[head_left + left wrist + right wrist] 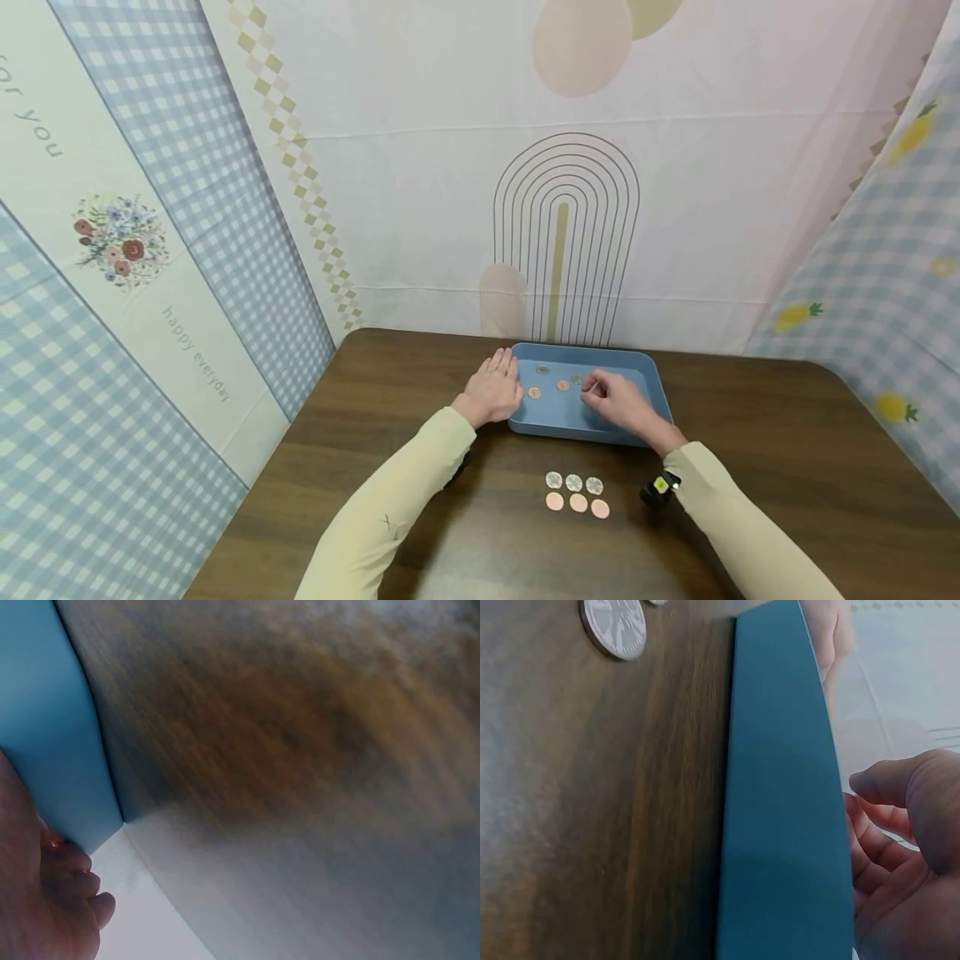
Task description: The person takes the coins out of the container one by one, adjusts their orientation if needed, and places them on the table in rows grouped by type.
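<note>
My left hand rests on the left rim of a blue tray, fingers extended forward. In the left wrist view part of that hand lies against the tray's outer wall. Over the inside of the tray, my right hand has its fingers curled, with a small pale silver coin showing at the fingertips. The wall hides the lower fingers in the right wrist view. Beside them in the tray lie copper coins and silver coins.
In front of the tray, on the brown wooden table, are a row of three silver coins and a row of three copper coins. A patterned cloth hangs behind the table.
</note>
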Motion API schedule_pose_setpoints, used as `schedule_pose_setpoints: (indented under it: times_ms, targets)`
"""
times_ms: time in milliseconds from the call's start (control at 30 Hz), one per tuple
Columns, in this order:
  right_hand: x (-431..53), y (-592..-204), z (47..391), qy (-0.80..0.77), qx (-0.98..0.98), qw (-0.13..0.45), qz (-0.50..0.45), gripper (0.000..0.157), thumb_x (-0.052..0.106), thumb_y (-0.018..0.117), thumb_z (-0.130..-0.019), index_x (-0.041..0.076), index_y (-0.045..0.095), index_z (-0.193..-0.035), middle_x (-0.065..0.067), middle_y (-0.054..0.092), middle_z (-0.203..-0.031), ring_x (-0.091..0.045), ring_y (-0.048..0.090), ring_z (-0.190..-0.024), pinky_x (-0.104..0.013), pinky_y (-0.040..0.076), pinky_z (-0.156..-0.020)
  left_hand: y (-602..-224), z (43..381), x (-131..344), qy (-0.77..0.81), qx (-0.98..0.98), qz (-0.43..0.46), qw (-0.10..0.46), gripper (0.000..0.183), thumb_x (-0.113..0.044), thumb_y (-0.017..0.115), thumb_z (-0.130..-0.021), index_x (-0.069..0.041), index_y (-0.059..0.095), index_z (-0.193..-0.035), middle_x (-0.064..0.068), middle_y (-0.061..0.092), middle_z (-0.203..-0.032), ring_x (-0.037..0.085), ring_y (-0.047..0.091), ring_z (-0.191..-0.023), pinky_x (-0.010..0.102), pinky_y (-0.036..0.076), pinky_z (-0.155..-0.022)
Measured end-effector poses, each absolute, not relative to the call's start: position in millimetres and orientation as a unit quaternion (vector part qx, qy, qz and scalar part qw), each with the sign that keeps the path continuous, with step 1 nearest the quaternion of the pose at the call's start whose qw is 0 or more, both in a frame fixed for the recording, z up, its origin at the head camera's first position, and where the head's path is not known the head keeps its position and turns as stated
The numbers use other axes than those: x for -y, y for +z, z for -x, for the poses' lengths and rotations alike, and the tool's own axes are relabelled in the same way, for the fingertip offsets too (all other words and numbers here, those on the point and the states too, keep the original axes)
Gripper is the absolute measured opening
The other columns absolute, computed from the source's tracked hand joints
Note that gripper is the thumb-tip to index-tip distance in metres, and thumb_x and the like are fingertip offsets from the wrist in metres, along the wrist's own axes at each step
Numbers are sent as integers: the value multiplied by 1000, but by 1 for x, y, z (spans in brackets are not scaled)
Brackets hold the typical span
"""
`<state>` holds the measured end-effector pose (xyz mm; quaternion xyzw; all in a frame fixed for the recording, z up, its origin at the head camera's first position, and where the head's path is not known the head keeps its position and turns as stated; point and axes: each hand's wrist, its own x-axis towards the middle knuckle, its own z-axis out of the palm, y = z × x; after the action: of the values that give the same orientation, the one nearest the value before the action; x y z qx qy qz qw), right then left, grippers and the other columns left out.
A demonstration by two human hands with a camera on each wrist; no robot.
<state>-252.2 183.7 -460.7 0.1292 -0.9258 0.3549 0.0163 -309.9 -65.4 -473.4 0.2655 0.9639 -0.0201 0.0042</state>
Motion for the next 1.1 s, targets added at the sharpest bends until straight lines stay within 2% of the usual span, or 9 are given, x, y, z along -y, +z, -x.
schedule_pose_setpoints:
  times_ms: [267,567,867,1100]
  targets:
    - [-185,-466,271,348,932,6,-106,14,15,62,-94,4,65,-102,-4,63,-68,-14,57,-49,-29,47,-58,-473,309,64,-26,-964,-266,6,61,-33,25,-103,-1,23,-155,15,17,-165,28,14,-154,39,19,-125]
    - [-190,-479,292,331,939,-4,-90,18,13,62,-94,2,65,-108,-3,61,-67,-12,57,-47,-28,46,-54,-474,311,62,-27,-965,-261,9,61,-32,24,-103,-1,23,-155,14,16,-165,27,13,-154,39,18,-125]
    - [-189,-484,307,317,945,-24,-70,35,17,61,-94,-2,60,-124,-5,60,-68,-12,55,-45,-28,46,-48,-473,312,60,-30,-965,-259,7,61,-33,25,-103,-1,24,-155,14,16,-165,27,13,-154,39,19,-125]
    - [-188,-483,317,301,951,-36,-66,38,18,61,-95,-3,59,-127,-7,63,-71,-13,53,-44,-28,45,-46,-471,314,58,-32,-966,-255,10,61,-33,25,-104,-1,22,-155,14,15,-165,28,14,-154,39,18,-125]
